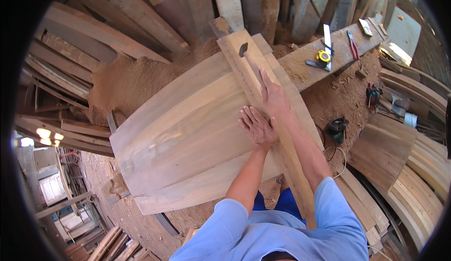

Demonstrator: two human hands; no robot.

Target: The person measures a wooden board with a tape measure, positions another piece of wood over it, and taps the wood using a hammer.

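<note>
Slotted beam (pixel 287 160) crosses wooden panel (pixel 188 134) lengthwise, near edge to far, close to right edge. Left hand (pixel 257 126) palm down at beam's left side, fingers slightly parted — right hand (pixel 276 99) farther out, over beam; can't tell if pinching.

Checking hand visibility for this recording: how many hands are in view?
2: the left hand lies over the wide wooden panel at the left edge of the long wooden beam; the right hand rests on that beam. No others show.
</note>
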